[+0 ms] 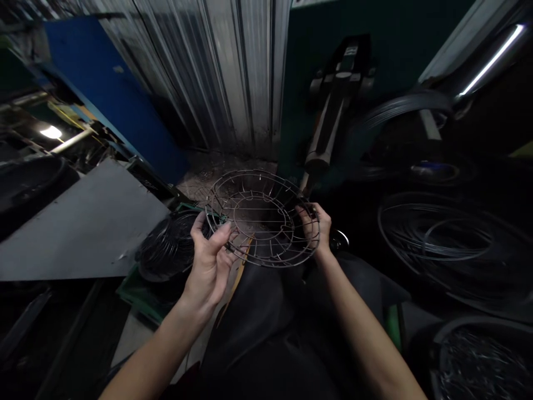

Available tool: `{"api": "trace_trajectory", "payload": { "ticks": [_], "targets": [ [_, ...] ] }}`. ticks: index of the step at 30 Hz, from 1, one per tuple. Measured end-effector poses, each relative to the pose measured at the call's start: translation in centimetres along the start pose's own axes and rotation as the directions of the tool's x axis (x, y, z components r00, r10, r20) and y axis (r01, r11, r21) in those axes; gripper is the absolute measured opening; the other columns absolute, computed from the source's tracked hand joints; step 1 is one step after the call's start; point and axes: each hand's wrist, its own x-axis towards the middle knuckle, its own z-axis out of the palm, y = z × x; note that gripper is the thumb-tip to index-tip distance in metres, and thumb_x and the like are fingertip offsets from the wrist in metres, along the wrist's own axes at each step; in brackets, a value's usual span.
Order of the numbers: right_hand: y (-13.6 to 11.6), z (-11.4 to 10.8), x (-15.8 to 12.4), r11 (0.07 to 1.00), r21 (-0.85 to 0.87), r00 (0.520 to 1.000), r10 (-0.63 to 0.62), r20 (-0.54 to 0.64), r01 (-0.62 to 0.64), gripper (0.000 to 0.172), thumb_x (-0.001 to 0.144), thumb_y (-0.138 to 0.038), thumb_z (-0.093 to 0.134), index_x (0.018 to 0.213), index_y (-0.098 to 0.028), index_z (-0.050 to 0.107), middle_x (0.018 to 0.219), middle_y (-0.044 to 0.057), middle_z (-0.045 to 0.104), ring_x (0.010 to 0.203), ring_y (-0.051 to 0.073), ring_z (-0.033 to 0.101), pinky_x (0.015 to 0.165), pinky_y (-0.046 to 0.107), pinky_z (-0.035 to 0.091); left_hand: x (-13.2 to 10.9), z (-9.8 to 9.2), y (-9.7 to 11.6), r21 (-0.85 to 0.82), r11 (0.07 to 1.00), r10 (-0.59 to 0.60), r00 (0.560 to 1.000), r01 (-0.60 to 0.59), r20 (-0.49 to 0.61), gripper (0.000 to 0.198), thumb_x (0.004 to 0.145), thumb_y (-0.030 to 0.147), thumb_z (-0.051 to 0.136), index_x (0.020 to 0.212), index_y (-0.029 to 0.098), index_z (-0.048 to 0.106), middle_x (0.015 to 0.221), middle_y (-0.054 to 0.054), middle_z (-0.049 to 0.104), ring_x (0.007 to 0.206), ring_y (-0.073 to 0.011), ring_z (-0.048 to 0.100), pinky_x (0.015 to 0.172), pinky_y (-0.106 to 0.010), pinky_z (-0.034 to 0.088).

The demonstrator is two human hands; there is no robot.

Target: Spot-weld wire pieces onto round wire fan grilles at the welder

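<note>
A round basket of thin metal wire (263,243), with an outer ring, an inner ring and short wires joining them, is held up over my lap. My left hand (212,253) grips its left rim, the thumb over the wires and the fingers around the outside. On the opposite side my right hand (316,226) closes around the right rim, its fingers partly hidden by the wires. Below and left of the basket, a green crate (139,300) holds a pile of dark wire rings (169,250).
A grey metal sheet (87,222) lies at the left, by a blue panel (108,94). Ahead stand a corrugated metal wall (245,66) and a machine handle (328,122). Wire coils (449,239) fill the right side, above a dark tub (441,339) of small metal pieces.
</note>
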Motion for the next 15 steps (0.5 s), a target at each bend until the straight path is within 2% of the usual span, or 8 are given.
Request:
{"api": "trace_trajectory", "payload": {
  "ticks": [6, 10, 15],
  "targets": [
    [0.1, 0.7, 0.2, 0.999, 0.04, 1.0, 0.001, 0.003, -0.001, 0.035, 0.071, -0.05, 0.063, 0.071, -0.017, 0.056, 0.061, -0.003, 0.051, 0.058, 0.011, 0.043, 0.057, 0.025, 0.035, 0.9, 1.9, 2.5, 0.091, 0.996, -0.015, 1.0, 0.013, 0.023, 0.075, 0.067, 0.028, 0.076, 0.127, 0.034, 0.031, 0.11, -0.004, 0.06, 0.091, -0.0206, 0.064, 0.078, -0.041, 0.056],
    [0.3, 1.5, 0.1, 0.997, 0.076, 1.0, -0.008, -0.023, 0.01, 0.035, 0.071, -0.05, 0.063, 0.07, -0.016, 0.055, 0.065, 0.0, 0.056, 0.063, 0.013, 0.048, 0.061, 0.027, 0.04, 1.6, 3.8, 4.6, 0.234, 0.972, -0.009, 0.999, 0.002, 0.031, 0.076, 0.063, 0.033, 0.08, 0.124, 0.033, 0.033, 0.111, -0.004, 0.059, 0.085, -0.0184, 0.063, 0.078, -0.041, 0.055],
    [0.1, 2.1, -0.3, 0.99, 0.135, 0.998, -0.034, -0.056, 0.042, 0.033, 0.073, -0.048, 0.06, 0.073, -0.015, 0.055, 0.072, 0.004, 0.059, 0.068, 0.015, 0.051, 0.068, 0.03, 0.044, 1.8, 4.7, 4.9, 0.307, 0.951, -0.02, 1.0, 0.019, 0.0, 0.076, 0.061, 0.039, 0.08, 0.121, 0.034, 0.034, 0.114, -0.005, 0.056, 0.08, -0.0164, 0.06, 0.076, -0.043, 0.053]
  ]
}}
